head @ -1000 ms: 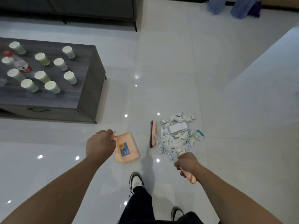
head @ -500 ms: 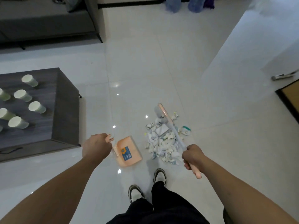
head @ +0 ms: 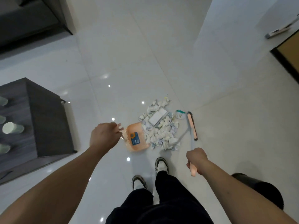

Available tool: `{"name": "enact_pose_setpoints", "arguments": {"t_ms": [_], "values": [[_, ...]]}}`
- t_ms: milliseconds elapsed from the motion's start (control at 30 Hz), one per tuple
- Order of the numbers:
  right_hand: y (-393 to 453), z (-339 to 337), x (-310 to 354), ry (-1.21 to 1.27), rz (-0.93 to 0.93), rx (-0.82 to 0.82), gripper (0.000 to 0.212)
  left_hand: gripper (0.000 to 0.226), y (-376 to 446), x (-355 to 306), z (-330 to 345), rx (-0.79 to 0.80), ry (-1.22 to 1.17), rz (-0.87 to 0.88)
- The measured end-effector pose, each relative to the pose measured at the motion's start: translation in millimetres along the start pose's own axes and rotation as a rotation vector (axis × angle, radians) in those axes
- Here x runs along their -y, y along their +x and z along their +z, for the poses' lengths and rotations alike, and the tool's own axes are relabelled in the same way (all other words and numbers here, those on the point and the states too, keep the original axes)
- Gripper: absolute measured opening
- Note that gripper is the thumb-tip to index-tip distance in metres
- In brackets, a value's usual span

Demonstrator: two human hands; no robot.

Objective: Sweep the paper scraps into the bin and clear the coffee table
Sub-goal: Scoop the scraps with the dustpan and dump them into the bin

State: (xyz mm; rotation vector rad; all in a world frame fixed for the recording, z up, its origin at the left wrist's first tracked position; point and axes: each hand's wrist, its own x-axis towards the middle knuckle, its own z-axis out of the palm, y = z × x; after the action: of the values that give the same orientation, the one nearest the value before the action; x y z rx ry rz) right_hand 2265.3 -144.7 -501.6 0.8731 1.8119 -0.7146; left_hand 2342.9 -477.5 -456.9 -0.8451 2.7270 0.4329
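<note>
One heap of paper scraps (head: 159, 128) lies on the pale floor (head: 226, 143), the landmark here. One orange dustpan (head: 135, 138) touches the heap's left edge; the left hand (head: 104, 136) curls its grip round the pan's handle. One broom (head: 191, 125) stands just right of the heap, its handle clenched in the right hand (head: 196, 160). One flat white card (head: 157, 118) rests on the heap. Well left of it, the dark worktop (head: 47, 117) carries four blurred paper cups (head: 12, 128). Two shoes (head: 161, 164) stand just below the heap.
</note>
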Motion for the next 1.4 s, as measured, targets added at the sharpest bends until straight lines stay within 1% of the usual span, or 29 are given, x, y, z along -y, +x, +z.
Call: {"name": "enact_pose_setpoints", "arguments": {"t_ms": [67,167,267,333,400,500,633,700,767,833,967,1067,1167,1400], "values": [[6,7,-3,0.085,0.03,-0.016,0.013,0.022,3,-13,5,0.021,-0.057,0.007],[1,15,-3,0.113,0.003,-0.029,0.012,0.017,7,-39,18,0.049,-0.122,0.026],[-15,27,0,0.053,-0.02,0.018,0.017,0.014,19,-65,30,0.07,-0.108,0.087],[-26,41,0,0.027,-0.054,0.031,0.014,0.009,28,-74,33,0.093,-0.11,0.099],[-40,59,-1,0.034,-0.064,0.03,0.006,0.007,34,-70,34,0.085,-0.117,0.118],[-57,93,-5,0.038,-0.046,0.03,0.015,0.009,39,-50,31,0.063,-0.111,0.198],[-80,133,-11,0.021,-0.074,0.071,0.014,0.008,44,-21,23,0.098,-0.133,0.256],[-86,148,-16,0.006,-0.08,0.085,0.02,0.009,41,-8,22,0.117,-0.123,0.3],[-95,157,-20,0.046,-0.096,0.091,0.014,0.01,38,4,22,0.132,-0.144,0.321],[-105,159,-27,0.126,-0.115,0.078,0.003,0.01,36,15,21,0.142,-0.179,0.314],[-122,151,-49,0.329,-0.121,0.017,0.002,0.013,26,37,15,0.094,-0.199,0.301],[-128,145,-65,0.383,-0.131,-0.023,0.006,0.015,14,46,8,0.04,-0.196,0.295],[-135,139,-80,0.43,-0.155,-0.056,0.002,0.014,0,46,-6,0.017,-0.216,0.3],[-152,102,-130,0.522,-0.257,-0.151,0.008,0.011,-55,21,-38,-0.077,-0.316,0.35]]}}
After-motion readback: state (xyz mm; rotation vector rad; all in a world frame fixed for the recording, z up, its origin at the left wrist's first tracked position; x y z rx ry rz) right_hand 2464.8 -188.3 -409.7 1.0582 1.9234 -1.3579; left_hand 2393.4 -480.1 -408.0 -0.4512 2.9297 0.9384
